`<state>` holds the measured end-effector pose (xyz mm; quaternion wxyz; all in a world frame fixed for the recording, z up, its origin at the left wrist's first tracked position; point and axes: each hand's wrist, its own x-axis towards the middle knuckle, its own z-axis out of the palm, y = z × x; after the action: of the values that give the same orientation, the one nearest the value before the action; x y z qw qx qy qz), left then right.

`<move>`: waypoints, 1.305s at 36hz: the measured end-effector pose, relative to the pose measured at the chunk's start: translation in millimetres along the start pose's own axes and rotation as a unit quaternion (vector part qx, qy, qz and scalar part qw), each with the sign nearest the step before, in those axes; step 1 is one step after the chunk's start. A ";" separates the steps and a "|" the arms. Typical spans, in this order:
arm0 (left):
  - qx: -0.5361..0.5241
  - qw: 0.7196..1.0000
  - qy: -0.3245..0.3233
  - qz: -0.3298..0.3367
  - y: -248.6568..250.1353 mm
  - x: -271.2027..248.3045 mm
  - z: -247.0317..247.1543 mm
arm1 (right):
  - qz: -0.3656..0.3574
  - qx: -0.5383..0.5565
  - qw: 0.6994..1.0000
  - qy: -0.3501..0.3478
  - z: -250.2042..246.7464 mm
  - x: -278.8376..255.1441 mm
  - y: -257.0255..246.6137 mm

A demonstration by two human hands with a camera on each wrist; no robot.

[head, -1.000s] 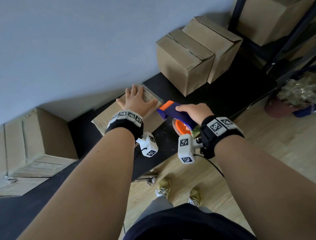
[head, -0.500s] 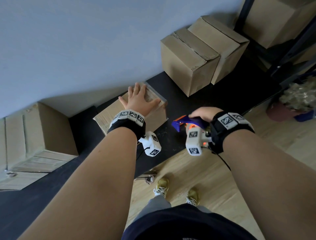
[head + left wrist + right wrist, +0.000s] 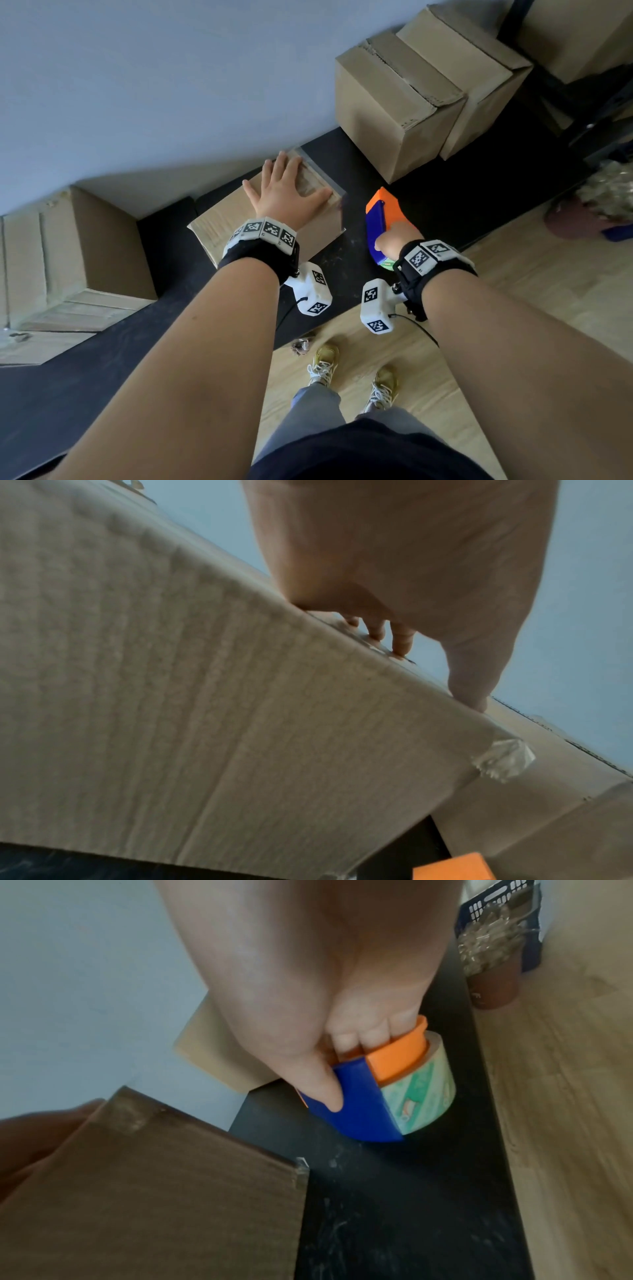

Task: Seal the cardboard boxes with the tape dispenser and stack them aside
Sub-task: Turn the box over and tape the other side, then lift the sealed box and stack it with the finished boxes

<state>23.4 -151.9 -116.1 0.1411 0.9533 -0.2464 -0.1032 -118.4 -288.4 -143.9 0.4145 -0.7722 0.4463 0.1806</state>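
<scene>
- On the black table [image 3: 445,205], near its middle, a small cardboard box [image 3: 219,226] is sitting with clear tape [image 3: 308,178] running along its top.
- Left hand [image 3: 284,195] is lying flat on the box top, fingers straight and spread, pressing down and gripping nothing.
- Right hand [image 3: 394,240] is curling its fingers and thumb around the blue and orange tape dispenser [image 3: 380,219], just right of the box; whether the dispenser is touching the table cannot be told.
- Roll of tape [image 3: 424,1096] is sitting in the dispenser.
- Two larger boxes [image 3: 394,102] are standing side by side at the far right of the table.
- Another box [image 3: 68,260] is sitting at the left.
</scene>
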 end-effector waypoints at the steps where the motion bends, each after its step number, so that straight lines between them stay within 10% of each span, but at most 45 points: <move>1: 0.001 1.000 -0.001 0.000 0.2 -0.1 -0.4 | 0.005 -0.017 1.000 -0.005 1.6 0.9 0.4; 9: -0.004 0.999 -0.022 0.022 0.1 -1.3 -6.1 | 0.069 -0.047 0.994 0.076 -2.3 6.3 -6.4; 25: 0.116 0.985 0.000 0.125 23.7 -26.2 -11.5 | -0.077 0.045 0.982 0.166 -31.2 -12.6 -26.6; 47: 0.019 0.988 0.020 0.149 9.0 -101.7 -0.8 | -0.249 -0.003 0.967 0.049 -18.9 -29.4 -64.5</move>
<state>-67.6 -108.5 -99.5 0.1416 0.9103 -0.3849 -0.0572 -81.8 -271.0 -82.8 0.4217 -0.8683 0.2587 0.0353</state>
